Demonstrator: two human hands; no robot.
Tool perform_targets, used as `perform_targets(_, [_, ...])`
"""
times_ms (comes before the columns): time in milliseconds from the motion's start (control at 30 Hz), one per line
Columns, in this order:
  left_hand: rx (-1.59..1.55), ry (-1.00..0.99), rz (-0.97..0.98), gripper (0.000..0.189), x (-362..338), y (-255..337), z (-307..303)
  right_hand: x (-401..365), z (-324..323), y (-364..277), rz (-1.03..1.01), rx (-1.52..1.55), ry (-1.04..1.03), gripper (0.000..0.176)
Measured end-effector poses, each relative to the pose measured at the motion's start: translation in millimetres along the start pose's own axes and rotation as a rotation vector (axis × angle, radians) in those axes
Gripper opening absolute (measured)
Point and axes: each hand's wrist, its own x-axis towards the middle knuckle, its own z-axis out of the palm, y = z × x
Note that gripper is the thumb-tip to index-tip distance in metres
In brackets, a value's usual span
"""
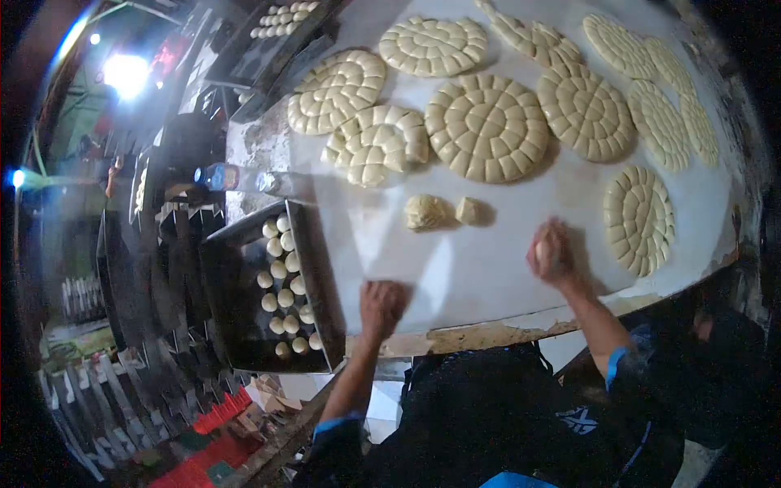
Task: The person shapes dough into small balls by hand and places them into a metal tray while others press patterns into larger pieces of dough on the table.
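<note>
My left hand [382, 309] rests near the front edge of the white worktable, its fingers curled down; whatever lies under them is hidden. Farther right, my right hand [550, 254] is closed around a small pale piece of dough [541, 250], which shows only in part between the fingers. Between and beyond the hands lie a rough lump of dough [426, 212] and a smaller cut piece [467, 211]. Behind them sits a big round of dough [486, 128] scored into segments. To its left, another scored round [370, 146] has a section gone.
A dark metal tray [236, 333] with several dough balls [285, 298] stands left of the worktable [342, 244]. More scored rounds [639, 220] spread along its back and right. A plastic bottle [232, 178] lies at the left edge, with another tray [262, 61] beyond.
</note>
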Motion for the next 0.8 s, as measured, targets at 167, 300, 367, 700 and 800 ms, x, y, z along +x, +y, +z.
perform_targets(167, [-0.133,0.248,-0.244,0.018,85,1,11,60,54,-33,0.346,0.037,0.083,0.008])
perform_targets(300, [-0.47,0.046,-0.281,0.034,34,26,79,23,58,-87,0.313,0.128,-0.028,0.007])
perform_targets(367, [-0.506,-0.016,-0.162,0.041,-20,27,66,0,33,-87,0.13,0.051,-0.092,0.008])
perform_targets(700, [-0.406,0.622,-0.512,0.043,-30,-212,-190,145,57,-230,0.54,0.866,-0.407,0.036])
perform_targets(800, [-0.177,0.37,-0.521,0.059,-50,-298,-159,249,90,-389,-0.084,0.622,-0.146,0.039])
